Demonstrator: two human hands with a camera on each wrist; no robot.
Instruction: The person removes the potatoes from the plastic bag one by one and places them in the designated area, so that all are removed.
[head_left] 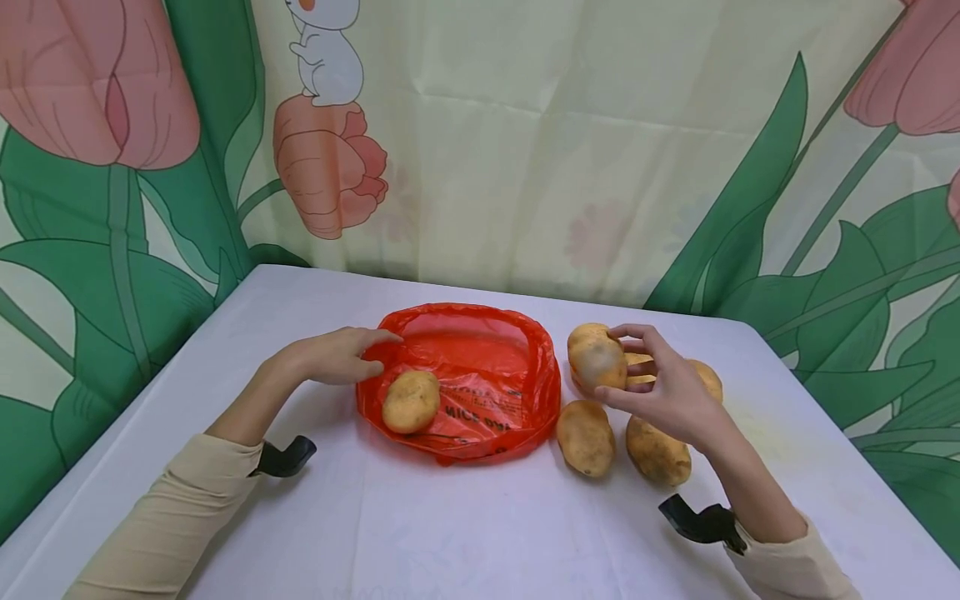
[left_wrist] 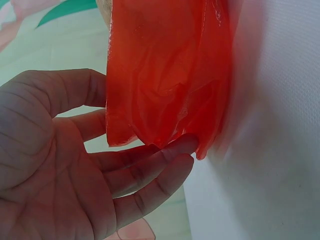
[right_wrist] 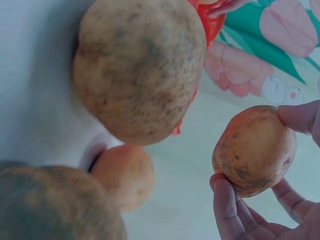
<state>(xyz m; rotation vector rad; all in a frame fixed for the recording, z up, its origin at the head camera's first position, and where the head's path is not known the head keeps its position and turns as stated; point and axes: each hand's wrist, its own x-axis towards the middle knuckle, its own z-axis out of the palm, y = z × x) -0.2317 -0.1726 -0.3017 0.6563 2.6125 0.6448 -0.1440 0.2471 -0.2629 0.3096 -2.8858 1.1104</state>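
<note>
A red plastic bag [head_left: 538, 398] stands with its mouth rolled open on the table, and one potato [head_left: 411, 402] lies inside at its left. My left hand [head_left: 341, 354] is at the bag's left rim. In the left wrist view, its thumb side passes behind the red film while the other fingers [left_wrist: 145, 175] touch the outside, fairly straight. To the right of the bag, my right hand [head_left: 671, 392] holds a brown potato [head_left: 597, 358] between thumb and fingers. The right wrist view shows this potato [right_wrist: 255, 150] raised, gripped at opposite sides.
Several loose potatoes lie around and under my right hand, among them a potato [head_left: 586, 438] beside the bag and another potato [head_left: 658, 451] nearer the wrist. A white cloth covers the table [head_left: 450, 533]. Behind it hangs a curtain [head_left: 585, 150] printed with tulips.
</note>
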